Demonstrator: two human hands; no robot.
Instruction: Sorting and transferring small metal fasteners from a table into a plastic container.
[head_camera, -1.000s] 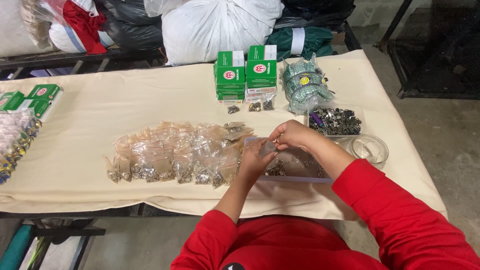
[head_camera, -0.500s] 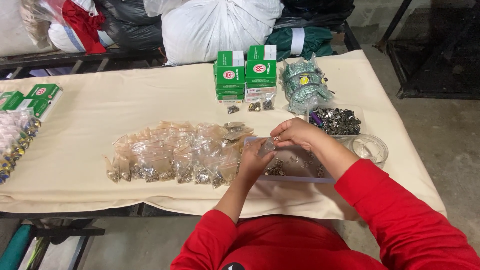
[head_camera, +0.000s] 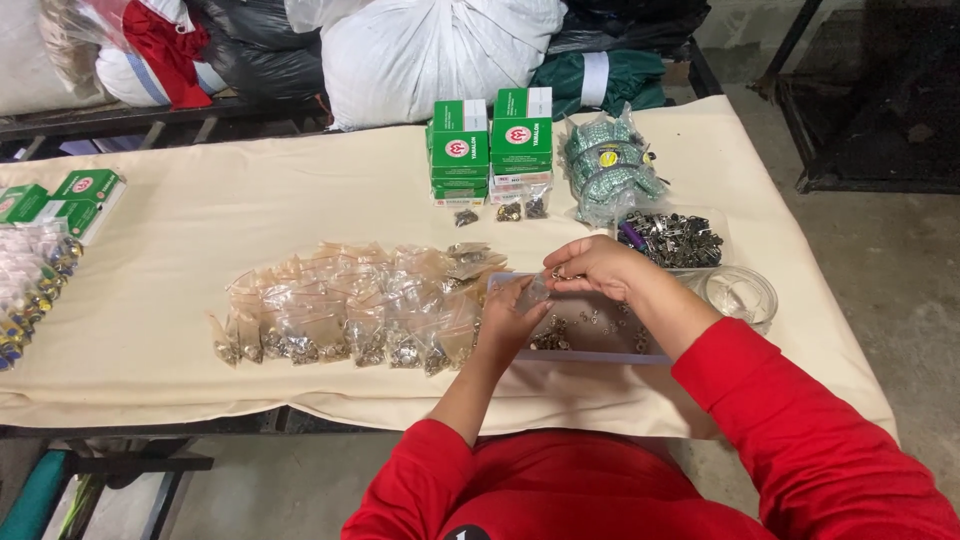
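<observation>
Both hands have barely shifted: left hand (head_camera: 508, 318) pinches a small clear bag (head_camera: 537, 290) open just beside right hand (head_camera: 592, 268), whose fingertips close on tiny metal bits, over the tray (head_camera: 590, 352)

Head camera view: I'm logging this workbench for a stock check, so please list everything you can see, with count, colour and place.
Table cloth: one, cream, covering the whole table.
Small filled bags: many, clear with metal bits inside, spread in rows at the table's middle.
Shallow tray: one, clear with loose metal pieces, under the hands.
Small bag: one, clear, held between both hands.
Green boxes: two stacks, far middle; more at the left edge.
Wrapped bundle: one, teal, right of the stacks.
Metal parts tray: one, far right.
Round clear dish: one, right.
Sacks: several, white, black and green, behind the table.
Left hand: pinching the bag.
Right hand: at the bag's top.
</observation>
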